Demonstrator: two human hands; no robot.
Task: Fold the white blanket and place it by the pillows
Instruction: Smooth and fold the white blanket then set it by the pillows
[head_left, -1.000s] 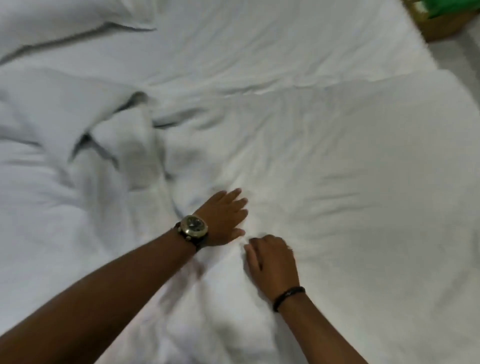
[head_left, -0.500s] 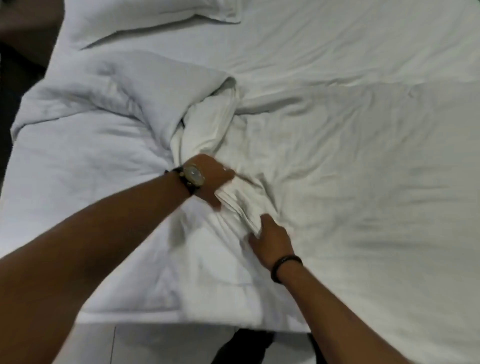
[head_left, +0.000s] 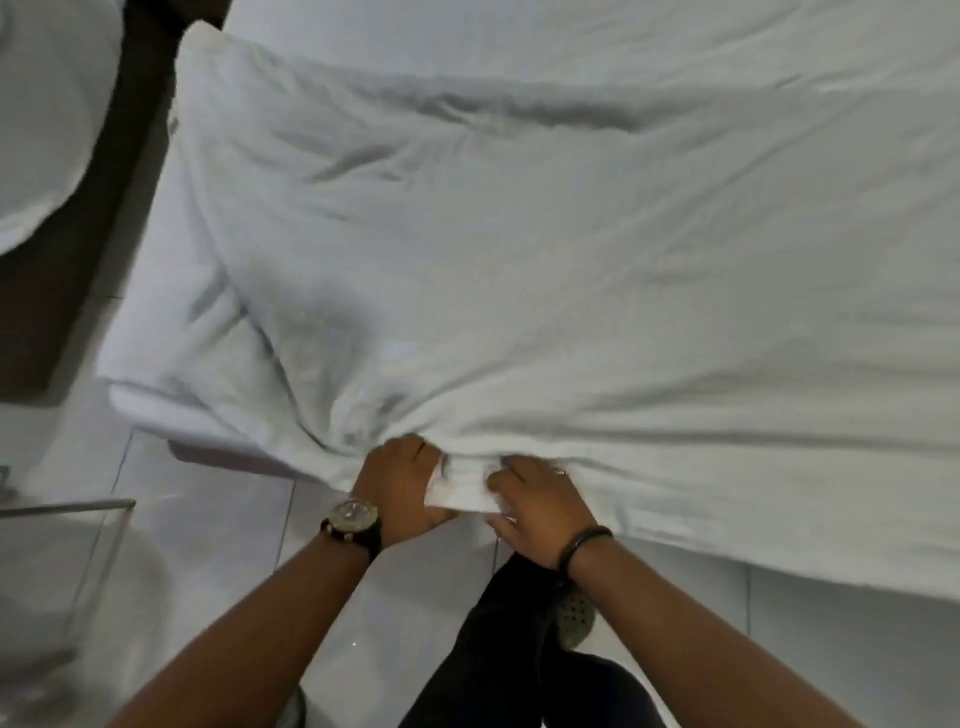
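Now both hands, left (head_left: 402, 486) and right (head_left: 537, 506), clamped on white blanket (head_left: 519, 291) edge, pulled from mid-bed to bedside

left hand (head_left: 402, 486) | right hand (head_left: 540, 506) | both gripping bunched white blanket (head_left: 519, 286) edge

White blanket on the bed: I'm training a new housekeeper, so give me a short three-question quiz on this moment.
1. True or false: both hands grip the white blanket at its near edge.
2. Which wrist bears the watch? A left, B right.
3. Fill in: the blanket's near edge hangs over the tiled ____.

Key: 1 true, left hand and right hand both bunch it. 2 A. 3 floor.
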